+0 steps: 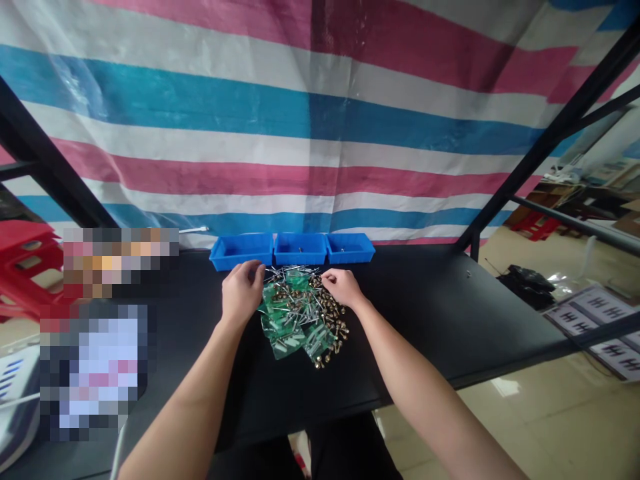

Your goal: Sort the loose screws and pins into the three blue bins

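Note:
My left hand (243, 288) is at the left edge of a mixed pile, its fingers curled together; what they hold, if anything, is hidden. Across the pile, my right hand (342, 287) has thumb and forefinger pinched over some brass-coloured fasteners, and I cannot make out anything between them. Long silver screws (306, 311) lie heaped in the middle. Small green plastic bags (284, 333) with pale pieces inside lie among them. Brass-coloured fasteners (338, 327) spread along the pile's right side.
Three blue bins stand in a row behind the pile: left (243, 252), middle (300, 250) and right (350, 248). The middle and right bins each hold a small piece. The black table (420, 327) has dark frame posts at both sides. A striped sheet (280, 153) hangs behind.

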Available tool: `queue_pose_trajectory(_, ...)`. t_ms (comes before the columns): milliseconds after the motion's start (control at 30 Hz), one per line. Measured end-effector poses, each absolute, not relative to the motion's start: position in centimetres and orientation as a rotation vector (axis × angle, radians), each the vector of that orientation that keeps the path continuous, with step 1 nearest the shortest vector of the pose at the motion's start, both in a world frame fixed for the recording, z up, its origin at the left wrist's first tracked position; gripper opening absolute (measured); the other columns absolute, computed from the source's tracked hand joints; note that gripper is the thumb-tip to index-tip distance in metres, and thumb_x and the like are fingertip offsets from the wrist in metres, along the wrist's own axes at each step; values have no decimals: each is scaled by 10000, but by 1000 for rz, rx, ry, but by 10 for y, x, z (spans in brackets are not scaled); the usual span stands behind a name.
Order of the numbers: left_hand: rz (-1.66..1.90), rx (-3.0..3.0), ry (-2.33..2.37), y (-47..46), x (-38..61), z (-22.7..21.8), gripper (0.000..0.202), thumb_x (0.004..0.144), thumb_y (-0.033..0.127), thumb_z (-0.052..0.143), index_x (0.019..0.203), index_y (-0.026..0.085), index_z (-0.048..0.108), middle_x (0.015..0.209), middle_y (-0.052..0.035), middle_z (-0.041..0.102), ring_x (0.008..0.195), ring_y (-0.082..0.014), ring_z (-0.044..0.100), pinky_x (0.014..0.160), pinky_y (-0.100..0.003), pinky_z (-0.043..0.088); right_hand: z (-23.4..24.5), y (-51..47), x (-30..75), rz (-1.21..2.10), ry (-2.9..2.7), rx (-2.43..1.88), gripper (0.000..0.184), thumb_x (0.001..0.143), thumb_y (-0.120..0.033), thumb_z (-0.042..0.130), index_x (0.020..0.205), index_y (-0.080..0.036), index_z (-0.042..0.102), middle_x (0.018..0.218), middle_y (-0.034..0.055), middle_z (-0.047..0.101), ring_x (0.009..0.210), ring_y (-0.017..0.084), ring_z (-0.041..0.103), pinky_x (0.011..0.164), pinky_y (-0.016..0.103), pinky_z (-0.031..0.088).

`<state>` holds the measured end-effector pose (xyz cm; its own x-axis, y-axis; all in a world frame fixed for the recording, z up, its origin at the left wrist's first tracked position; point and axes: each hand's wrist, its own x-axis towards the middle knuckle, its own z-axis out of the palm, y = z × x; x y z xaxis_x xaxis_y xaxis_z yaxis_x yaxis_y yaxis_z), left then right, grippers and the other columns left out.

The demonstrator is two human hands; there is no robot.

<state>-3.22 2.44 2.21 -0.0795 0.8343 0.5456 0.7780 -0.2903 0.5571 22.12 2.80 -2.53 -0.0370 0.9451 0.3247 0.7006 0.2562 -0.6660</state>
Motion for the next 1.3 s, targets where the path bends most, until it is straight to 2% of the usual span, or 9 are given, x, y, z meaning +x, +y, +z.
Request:
queue_pose_trajectory(300,1301,2090,1994,23,-32,23,509,904,501,372,522,183,481,605,-36,531,582,-146,503,606,-280,365,-23,27,221,419,-1814,-1516,168,784,-252,565,809,-222,729,721,10,724,657,152,654,622,230,448)
queue_pose_trajectory(433,1344,2110,1865,23,-31,21,342,866,451,464,765,173,637,747,-41,625,646,-150,552,666,-269,415,-25,28,221,412,-1821,-1516,167,785,-249,565,806,-222,729,727,7,727,670,153,661,638,232,453)
queue_pose_trajectory(500,1376,2102,1802,24,-30,20,299,854,399,485,951,170,650,852,-46,659,680,-150,575,712,-267,440,-25,28,222,413,-1818,-1511,165,785,-248,567,808,-223,728,738,7,731,683,155,667,651,234,458)
queue_pose_trajectory(567,1380,2107,1767,24,-29,19,306,859,375,474,1014,169,640,905,-51,666,701,-151,585,733,-267,449,-25,28,222,416,-1815,-1506,164,786,-246,568,813,-226,729,755,8,735,698,158,673,662,236,464)
queue_pose_trajectory(733,1305,2171,1869,23,-29,18,316,882,402,429,772,177,621,786,-59,629,700,-173,566,666,-277,410,-25,28,222,416,-1816,-1504,164,783,-238,568,813,-229,729,773,11,740,716,167,680,667,243,472)
queue_pose_trajectory(867,1251,2154,1977,23,-31,18,451,895,471,392,553,190,481,630,-40,543,598,-156,505,604,-285,353,-25,29,222,412,-1815,-1506,157,777,-235,574,805,-227,729,763,13,738,701,164,677,670,243,473)
queue_pose_trajectory(967,1251,2162,1958,24,-31,18,501,894,501,389,501,193,426,577,-28,497,558,-142,475,597,-282,345,-26,29,222,413,-1814,-1503,154,778,-235,578,804,-231,729,769,12,740,700,162,678,670,242,474)
queue_pose_trajectory(1133,1277,2210,1803,25,-30,13,329,879,428,445,765,180,627,766,-52,616,670,-158,562,665,-267,412,-27,29,221,415,-1813,-1498,150,783,-243,580,810,-238,728,755,5,737,699,164,678,661,243,471)
queue_pose_trajectory(1300,1197,2208,1762,30,-31,7,298,859,347,452,1017,182,643,954,-78,663,817,-195,619,775,-292,464,-26,30,221,426,-1811,-1503,149,783,-242,590,828,-239,731,768,12,738,708,168,678,666,249,474)
